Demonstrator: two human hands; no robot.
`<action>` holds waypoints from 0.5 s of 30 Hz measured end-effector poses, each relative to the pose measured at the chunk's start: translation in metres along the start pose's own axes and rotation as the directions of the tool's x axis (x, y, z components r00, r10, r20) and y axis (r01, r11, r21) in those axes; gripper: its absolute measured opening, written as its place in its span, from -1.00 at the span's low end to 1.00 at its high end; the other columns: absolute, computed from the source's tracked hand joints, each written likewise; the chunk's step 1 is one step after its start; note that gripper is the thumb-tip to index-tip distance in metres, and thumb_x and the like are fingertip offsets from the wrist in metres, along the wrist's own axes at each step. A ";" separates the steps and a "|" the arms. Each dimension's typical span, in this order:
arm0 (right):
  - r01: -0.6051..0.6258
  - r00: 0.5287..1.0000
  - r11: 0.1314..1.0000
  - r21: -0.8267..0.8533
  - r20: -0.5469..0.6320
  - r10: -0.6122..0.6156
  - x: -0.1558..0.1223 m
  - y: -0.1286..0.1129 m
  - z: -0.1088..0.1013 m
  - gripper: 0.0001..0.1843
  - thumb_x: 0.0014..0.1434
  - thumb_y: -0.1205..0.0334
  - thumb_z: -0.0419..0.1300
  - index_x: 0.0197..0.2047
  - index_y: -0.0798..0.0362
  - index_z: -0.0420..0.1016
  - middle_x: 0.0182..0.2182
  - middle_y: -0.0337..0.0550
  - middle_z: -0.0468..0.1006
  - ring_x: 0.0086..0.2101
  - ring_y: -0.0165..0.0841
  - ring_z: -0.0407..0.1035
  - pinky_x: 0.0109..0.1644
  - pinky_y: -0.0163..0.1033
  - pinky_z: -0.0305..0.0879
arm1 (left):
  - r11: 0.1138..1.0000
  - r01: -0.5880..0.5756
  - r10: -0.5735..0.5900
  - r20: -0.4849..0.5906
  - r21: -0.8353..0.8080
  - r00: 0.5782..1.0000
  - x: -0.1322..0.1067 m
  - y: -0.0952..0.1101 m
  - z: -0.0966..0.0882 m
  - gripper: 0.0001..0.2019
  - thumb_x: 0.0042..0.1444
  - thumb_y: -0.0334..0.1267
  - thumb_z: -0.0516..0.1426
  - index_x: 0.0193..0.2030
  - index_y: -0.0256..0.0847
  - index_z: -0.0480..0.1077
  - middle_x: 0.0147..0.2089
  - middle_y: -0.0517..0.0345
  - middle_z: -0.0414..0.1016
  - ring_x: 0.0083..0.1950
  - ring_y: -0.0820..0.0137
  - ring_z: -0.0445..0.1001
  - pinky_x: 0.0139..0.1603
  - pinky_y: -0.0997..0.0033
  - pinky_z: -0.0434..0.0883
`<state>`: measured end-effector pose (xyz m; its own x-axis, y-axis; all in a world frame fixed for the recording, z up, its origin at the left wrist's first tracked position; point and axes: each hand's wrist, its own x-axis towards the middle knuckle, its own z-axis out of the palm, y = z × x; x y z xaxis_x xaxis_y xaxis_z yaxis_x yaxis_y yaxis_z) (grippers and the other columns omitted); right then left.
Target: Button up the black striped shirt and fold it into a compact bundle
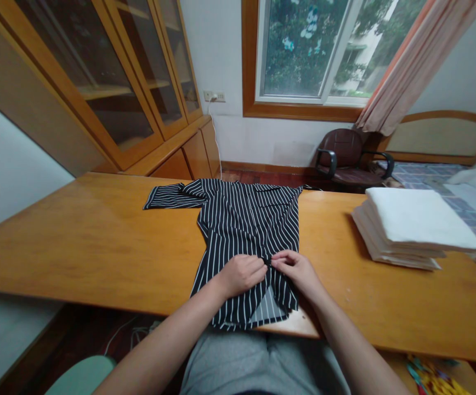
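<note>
A black shirt with thin white stripes [246,219] lies flat on the wooden table [98,241], collar end far from me and one sleeve spread to the left. Its hem hangs a little over the near edge. My left hand [242,274] and my right hand [298,271] meet at the shirt's front opening near the bottom. Both are closed, pinching the fabric edges together at the same spot. The lower corner of the front falls open below my hands and shows the paler inside.
A stack of folded white cloths [411,227] sits on the table's right side. A wooden cabinet with glass doors [131,82] stands at the back left. A dark armchair [347,159] is under the window [316,49], and a bed [460,181] lies at right.
</note>
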<state>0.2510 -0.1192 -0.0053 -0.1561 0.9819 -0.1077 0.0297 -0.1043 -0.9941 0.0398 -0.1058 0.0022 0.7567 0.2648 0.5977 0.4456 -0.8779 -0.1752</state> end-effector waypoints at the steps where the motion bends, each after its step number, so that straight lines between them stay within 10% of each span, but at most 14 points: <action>1: 0.000 1.000 1.000 0.003 0.000 0.000 0.000 0.000 0.000 -0.68 -0.04 0.04 0.43 -0.28 0.09 0.60 -0.40 -0.14 0.64 -0.34 -0.33 0.49 -0.17 -0.22 0.37 | 1.000 0.005 -0.005 0.006 0.004 1.000 0.000 0.000 0.000 -0.81 0.30 -0.41 0.07 -0.39 -0.23 0.30 -0.45 0.23 0.33 -0.44 0.46 0.29 -0.47 0.40 0.19; 15: 0.033 0.999 0.999 -0.027 0.018 -0.033 -0.002 0.000 -0.002 -0.68 0.01 0.02 0.41 -0.25 0.06 0.61 -0.33 -0.11 0.66 -0.26 -0.26 0.51 -0.09 -0.17 0.38 | 0.997 0.078 -0.075 0.109 -0.024 0.991 0.003 0.000 -0.002 -0.79 0.33 -0.37 0.00 -0.36 -0.24 0.32 -0.40 0.18 0.32 -0.38 0.43 0.31 -0.42 0.45 0.27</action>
<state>0.2529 -0.1209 -0.0053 -0.1752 0.9817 -0.0750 0.0508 -0.0671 -0.9965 0.0408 -0.1062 0.0058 0.7689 0.3715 0.5204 0.4916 -0.8639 -0.1097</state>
